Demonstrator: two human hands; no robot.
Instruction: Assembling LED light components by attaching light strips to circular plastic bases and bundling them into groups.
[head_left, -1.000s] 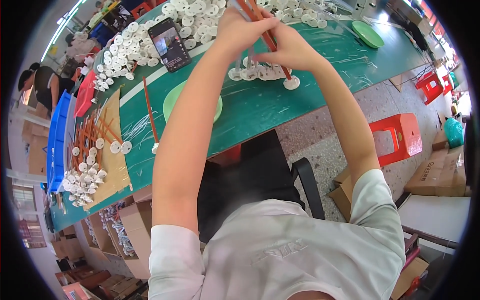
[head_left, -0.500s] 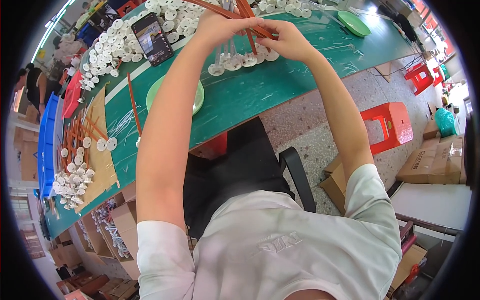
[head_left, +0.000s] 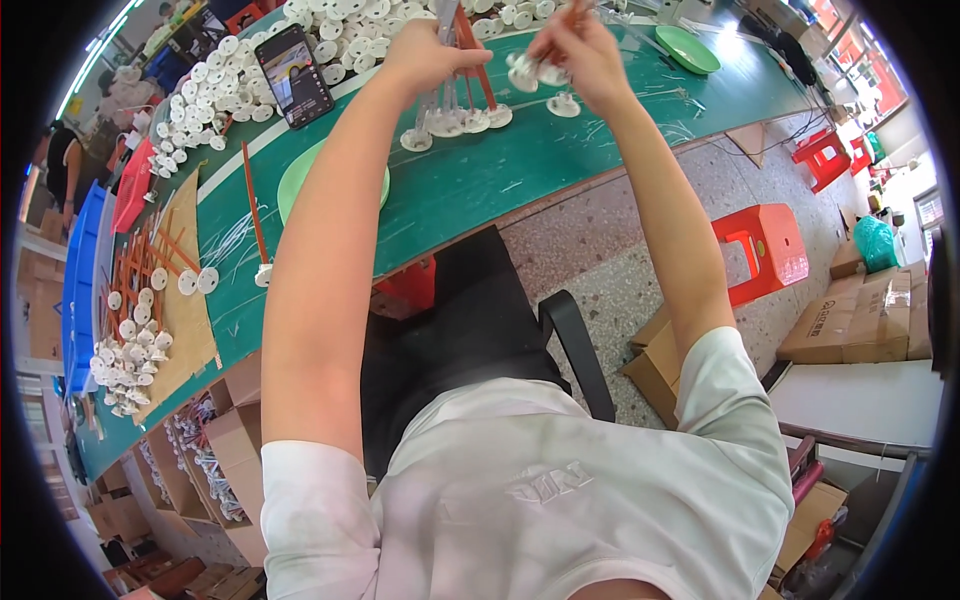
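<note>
My left hand (head_left: pixel 428 55) is closed round a bunch of upright stems, some translucent and some orange-brown. White round discs (head_left: pixel 446 124) at their lower ends stand on the green table. Apart from it on the right, my right hand (head_left: pixel 592 62) has its fingers closed on orange-brown strips (head_left: pixel 570 18). White discs (head_left: pixel 524 72) hang at the lower ends of these strips, beside the fingers. Another white disc (head_left: pixel 563 105) sits below that hand; whether it belongs to the held strips I cannot tell.
A heap of white discs (head_left: pixel 215 85) lies behind a phone (head_left: pixel 293 76). Green plates sit beside my left forearm (head_left: pixel 300 180) and at the far right (head_left: pixel 688 50). Strips with discs (head_left: pixel 135 350) lie on cardboard near a blue tray (head_left: pixel 85 290). A red stool (head_left: pixel 765 250) stands on the floor.
My hands were together over crossing orange-brown strips; now they are apart. My right hand has moved right with strips and white discs. My left hand keeps its bunch.
</note>
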